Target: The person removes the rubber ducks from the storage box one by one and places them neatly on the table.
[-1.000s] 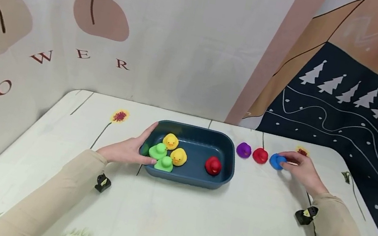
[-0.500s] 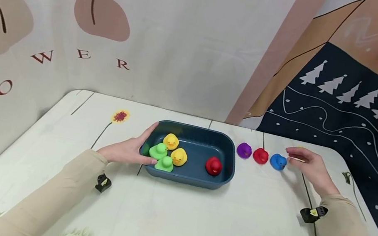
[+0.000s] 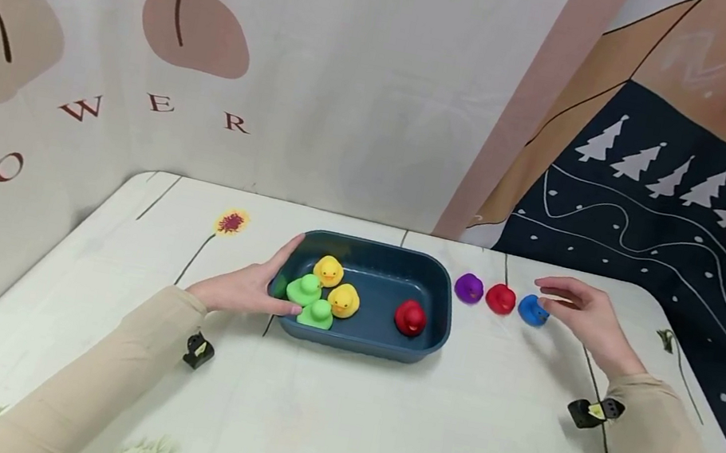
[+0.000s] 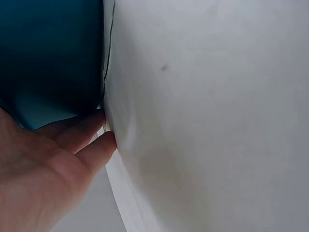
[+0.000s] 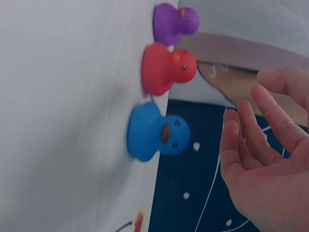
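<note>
My left hand (image 3: 245, 285) holds the left end of a dark blue rectangular tub (image 3: 371, 346), thumb near the front rim and fingers along the outer side. The left wrist view shows those fingers (image 4: 96, 150) against the tub's wall (image 4: 53, 58). Within the tub, two green rubber ducks (image 3: 304, 290) and two yellow ones (image 3: 343, 302) cluster at the left; a red duck (image 3: 410, 318) sits at the right. Just above a blue rubber duck (image 3: 533, 311) hovers my right hand (image 3: 590, 319), fingers loosely bent and holding nothing. In the right wrist view, a gap separates its fingertips from the blue duck (image 5: 154, 133).
Left of the blue duck, a red duck (image 3: 500, 299) and a purple duck (image 3: 469, 288) continue the row, right of the tub. A white flower-patterned cloth (image 3: 330, 415) covers the table. Printed curtains (image 3: 357, 96) stand behind its far edge.
My right hand has let go of the blue duck, drawn back to the right, then come a little left again over it. The left hand and the tub have stayed put.
</note>
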Tool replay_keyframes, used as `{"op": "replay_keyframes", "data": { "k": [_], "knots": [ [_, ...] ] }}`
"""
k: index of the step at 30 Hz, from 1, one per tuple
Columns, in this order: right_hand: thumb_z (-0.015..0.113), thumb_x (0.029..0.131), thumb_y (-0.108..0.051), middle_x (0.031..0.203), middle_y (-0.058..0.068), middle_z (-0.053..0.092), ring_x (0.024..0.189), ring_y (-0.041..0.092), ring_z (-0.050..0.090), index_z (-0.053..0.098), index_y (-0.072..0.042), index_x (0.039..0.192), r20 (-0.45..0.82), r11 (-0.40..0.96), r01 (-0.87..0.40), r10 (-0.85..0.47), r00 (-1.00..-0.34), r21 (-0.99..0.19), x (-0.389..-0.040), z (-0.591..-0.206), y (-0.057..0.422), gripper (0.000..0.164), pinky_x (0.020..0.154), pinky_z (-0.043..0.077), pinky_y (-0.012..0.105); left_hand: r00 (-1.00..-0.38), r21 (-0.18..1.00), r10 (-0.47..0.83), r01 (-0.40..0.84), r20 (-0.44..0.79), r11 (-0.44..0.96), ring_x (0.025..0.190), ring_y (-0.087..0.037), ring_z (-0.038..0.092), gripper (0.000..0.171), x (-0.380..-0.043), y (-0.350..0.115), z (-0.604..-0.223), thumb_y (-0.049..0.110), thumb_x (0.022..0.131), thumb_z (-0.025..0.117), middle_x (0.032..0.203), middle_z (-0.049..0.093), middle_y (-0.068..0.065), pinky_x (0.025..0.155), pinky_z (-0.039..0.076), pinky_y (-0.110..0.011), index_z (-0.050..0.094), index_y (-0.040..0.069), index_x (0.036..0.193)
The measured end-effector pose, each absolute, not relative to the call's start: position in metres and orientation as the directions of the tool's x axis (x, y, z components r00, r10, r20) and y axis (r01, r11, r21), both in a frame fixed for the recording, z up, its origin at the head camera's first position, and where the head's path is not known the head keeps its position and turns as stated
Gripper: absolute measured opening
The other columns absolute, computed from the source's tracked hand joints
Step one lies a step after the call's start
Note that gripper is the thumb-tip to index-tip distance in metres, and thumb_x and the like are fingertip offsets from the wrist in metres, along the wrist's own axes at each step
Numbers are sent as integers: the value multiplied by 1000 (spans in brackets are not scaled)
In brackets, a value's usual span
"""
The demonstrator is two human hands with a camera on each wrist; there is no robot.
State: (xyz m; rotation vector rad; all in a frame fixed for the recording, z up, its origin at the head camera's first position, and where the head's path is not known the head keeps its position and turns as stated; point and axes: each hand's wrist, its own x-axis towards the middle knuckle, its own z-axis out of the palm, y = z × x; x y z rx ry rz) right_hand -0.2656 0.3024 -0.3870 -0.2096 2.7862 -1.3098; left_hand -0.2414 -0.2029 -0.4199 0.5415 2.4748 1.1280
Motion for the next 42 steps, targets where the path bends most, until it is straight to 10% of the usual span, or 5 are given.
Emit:
{"op": "replay_keyframes", "data": {
  "k": [7, 42],
  "knots": [
    [60, 97, -13, 131, 22, 54, 113, 34, 53, 55, 1, 131, 11, 624, -127, -186, -982, -771, -258, -377, 284, 37, 81, 43, 11, -861, 772, 482, 190, -166, 606, 128, -43, 40, 113, -242, -203, -421, 51, 82, 72, 149, 29, -29, 103, 31, -60, -12, 29, 154],
    [65, 91, -4, 120, 17, 60, 110, 33, 56, 62, 3, 120, 67, 402, -257, -429, -901, -879, -243, -393, 227, 30, 89, 47, 20, -865, 769, 474, 188, -165, 611, 130, -42, 37, 112, -242, -202, -422, 49, 82, 71, 152, 24, -26, 103, 31, -60, -12, 28, 154]
  ]
}}
